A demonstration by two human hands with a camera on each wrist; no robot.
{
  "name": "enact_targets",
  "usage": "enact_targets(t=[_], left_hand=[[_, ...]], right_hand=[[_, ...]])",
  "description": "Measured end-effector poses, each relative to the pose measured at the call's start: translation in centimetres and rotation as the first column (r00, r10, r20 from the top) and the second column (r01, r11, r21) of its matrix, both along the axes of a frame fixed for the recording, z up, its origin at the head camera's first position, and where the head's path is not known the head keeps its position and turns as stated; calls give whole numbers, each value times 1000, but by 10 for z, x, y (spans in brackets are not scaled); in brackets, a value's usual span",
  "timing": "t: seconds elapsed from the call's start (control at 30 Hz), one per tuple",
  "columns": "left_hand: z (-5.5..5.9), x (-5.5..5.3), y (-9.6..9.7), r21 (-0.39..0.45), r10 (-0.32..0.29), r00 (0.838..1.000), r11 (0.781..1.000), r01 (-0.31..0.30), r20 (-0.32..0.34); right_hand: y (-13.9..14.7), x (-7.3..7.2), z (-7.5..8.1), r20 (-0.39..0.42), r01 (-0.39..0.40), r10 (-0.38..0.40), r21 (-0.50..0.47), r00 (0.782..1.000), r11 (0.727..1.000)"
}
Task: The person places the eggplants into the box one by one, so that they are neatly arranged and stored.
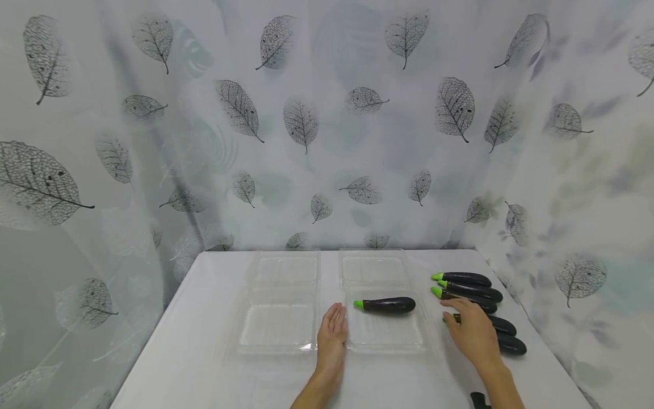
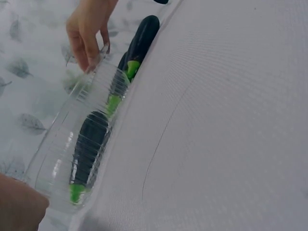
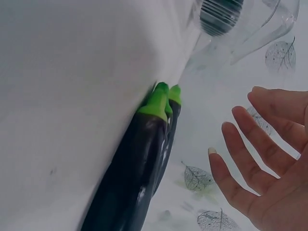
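Observation:
My left hand [image 1: 332, 341] stands at the left side of a clear plastic clamshell box [image 1: 385, 348], its fingers straight and together. Inside the near half of that box lies one eggplant [image 1: 390, 305], its green stem end pointing left. At the right, my right hand [image 1: 472, 332] is over a group of several dark eggplants [image 1: 465, 278], fingers slightly bent. The right wrist view shows that hand's fingers [image 3: 240, 159] spread and holding nothing, beside eggplants [image 3: 132, 163] with green tops. In the left wrist view the box wall [image 2: 53, 154] runs beside the left hand [image 2: 21, 207].
A second clear clamshell box [image 1: 278, 350] lies opened flat to the left, with its lid half toward the back. A black object [image 1: 479, 400] pokes in at the bottom edge near the right forearm. Leaf-printed curtain [image 1: 327, 130] surrounds the white table [image 1: 204, 318].

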State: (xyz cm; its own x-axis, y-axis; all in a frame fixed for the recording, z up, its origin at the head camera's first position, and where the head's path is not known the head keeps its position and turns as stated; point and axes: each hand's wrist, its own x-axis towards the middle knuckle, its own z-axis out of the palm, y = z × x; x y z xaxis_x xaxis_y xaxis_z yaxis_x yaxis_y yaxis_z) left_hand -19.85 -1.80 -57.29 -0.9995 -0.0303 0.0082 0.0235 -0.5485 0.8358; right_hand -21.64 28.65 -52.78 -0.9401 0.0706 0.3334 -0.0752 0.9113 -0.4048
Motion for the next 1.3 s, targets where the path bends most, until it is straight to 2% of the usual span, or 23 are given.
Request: enact_targets(t=[0.27,0.57,0.7,0.87,1.03,1.3], left_hand=[[0,0,0,-4,1,1000,1000,-1,5],[0,1,0,14,9,1000,1000,-9,2],[0,1,0,13,8,1000,1000,-8,-1],[1,-1,-1,-16,-10,1000,1000,10,0],[0,-1,-3,-57,-33,999,998,34,11],[1,1,-4,-30,-30,999,999,31,19]], right_hand=[[17,7,1,21,17,-18,34,1000,999],[36,15,-2,93,43,-48,51,994,998],[46,17,-5,86,45,-50,57,995,997],[58,19,-7,82,15,-20,58,996,998],[66,19,-6,143,-2,-7,60,990,998],[76,15,-10,183,28,-44,91,982,995]])
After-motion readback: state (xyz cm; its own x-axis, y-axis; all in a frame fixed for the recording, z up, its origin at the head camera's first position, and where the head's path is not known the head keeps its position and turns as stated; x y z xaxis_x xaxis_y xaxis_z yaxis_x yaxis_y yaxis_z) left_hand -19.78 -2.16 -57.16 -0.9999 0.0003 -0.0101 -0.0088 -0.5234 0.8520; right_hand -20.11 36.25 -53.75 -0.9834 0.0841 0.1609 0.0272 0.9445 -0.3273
